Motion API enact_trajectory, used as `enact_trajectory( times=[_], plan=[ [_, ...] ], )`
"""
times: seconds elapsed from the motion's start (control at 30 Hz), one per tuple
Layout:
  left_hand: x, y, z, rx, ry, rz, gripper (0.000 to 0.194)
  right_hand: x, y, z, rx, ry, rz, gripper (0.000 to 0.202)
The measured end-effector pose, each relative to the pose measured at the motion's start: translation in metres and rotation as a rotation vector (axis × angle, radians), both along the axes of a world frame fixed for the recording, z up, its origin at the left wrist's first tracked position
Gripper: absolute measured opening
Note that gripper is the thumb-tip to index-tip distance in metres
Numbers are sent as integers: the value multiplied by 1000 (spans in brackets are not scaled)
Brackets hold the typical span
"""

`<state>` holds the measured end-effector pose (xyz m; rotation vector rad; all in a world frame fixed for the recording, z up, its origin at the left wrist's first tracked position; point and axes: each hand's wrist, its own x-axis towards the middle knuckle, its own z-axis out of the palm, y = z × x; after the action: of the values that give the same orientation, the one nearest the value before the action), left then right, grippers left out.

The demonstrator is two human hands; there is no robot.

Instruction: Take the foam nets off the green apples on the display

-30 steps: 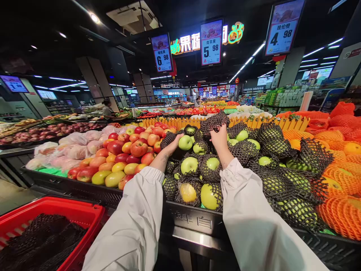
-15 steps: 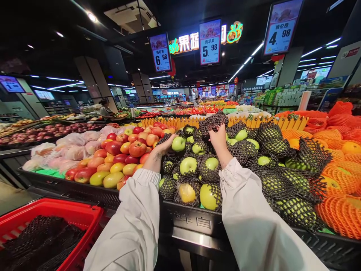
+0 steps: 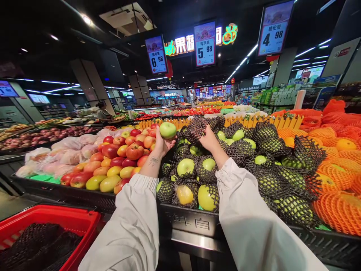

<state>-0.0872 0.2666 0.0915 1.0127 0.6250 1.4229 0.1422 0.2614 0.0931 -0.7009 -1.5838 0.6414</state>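
Head view: the left hand (image 3: 160, 145) is cradling a bare green apple (image 3: 167, 130), fingers curling beneath it. Just to the right, the right hand (image 3: 209, 140) is pinching a black foam net (image 3: 196, 128). Below them, other green apples (image 3: 186, 166), mostly netted, are filling a black tray (image 3: 191, 224). Red-yellow apples (image 3: 134, 151) are lying leftward, orange-netted fruit (image 3: 338, 209) is sitting rightward, and a red basket (image 3: 86, 217) is holding dark netting (image 3: 39, 242) at lower left.

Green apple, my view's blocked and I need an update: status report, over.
Left hand holding bare green apple. Right hand gripping black netting. Nothing seen blocking either hand.
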Motion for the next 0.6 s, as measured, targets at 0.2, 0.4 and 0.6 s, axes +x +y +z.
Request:
enact_trajectory(
  times=[0.2,0.4,0.6],
  plan=[
    [24,-14,0,53,64,-46,37,-2,-10,-1,-62,-118,298,68],
    [23,-10,-7,75,168,-79,31,0,-9,-1,-57,-152,284,78],
    [20,-10,-13,144,406,-92,63,1,-12,1,31,-173,282,74]
  ],
)
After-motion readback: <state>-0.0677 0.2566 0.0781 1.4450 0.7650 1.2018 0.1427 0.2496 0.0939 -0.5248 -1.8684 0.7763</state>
